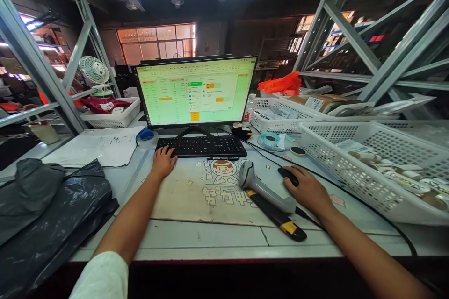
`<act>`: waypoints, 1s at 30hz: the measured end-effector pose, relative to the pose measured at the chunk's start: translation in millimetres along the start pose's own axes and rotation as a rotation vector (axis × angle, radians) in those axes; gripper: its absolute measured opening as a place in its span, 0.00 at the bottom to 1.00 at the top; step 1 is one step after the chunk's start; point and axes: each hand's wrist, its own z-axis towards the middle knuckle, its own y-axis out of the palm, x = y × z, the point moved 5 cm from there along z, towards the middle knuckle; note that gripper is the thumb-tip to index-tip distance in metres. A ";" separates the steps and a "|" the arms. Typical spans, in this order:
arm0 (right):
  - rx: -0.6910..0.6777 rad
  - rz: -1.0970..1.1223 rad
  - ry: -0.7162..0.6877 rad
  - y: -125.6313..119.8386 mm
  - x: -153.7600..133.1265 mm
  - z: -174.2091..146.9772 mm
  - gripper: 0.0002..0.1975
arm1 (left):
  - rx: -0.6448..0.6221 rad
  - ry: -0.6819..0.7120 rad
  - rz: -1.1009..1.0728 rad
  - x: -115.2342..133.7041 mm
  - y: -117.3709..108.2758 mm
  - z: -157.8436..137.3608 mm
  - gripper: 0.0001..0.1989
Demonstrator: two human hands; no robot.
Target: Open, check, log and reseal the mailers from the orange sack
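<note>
My left hand [164, 161] lies at the left end of the black keyboard [199, 146], its fingers stretched out over the keys and holding nothing. Over a black computer mouse [288, 176] curls my right hand [308, 190], gripping it on the printed desk mat [182, 203]. Behind the keyboard stands a monitor [164, 96] with a spreadsheet and a chat window on its screen. Between my hands, nearer the right one, a grey barcode scanner [266, 189] lies beside a black and yellow utility knife [277, 217]. A pen [222, 159] sits along the keyboard's front edge.
White plastic baskets [351, 196] with packed goods line the right side. Dark plastic bags [70, 210] and a white mailer [94, 147] cover the left. Blue tape [146, 135] sits by the keyboard. A cable crosses the right. Metal shelf posts [38, 56] flank the desk.
</note>
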 end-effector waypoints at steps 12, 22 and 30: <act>0.011 0.055 -0.018 5.9 6.1 4.6 0.28 | -0.006 -0.011 -0.002 1.2 1.0 0.8 0.27; 0.011 0.001 -0.047 13.1 11.1 6.3 0.31 | -0.012 -0.010 -0.048 -0.1 1.4 -1.0 0.28; 0.013 0.035 -0.054 13.5 13.3 7.4 0.34 | -0.001 -0.015 -0.071 0.8 -0.4 -1.3 0.27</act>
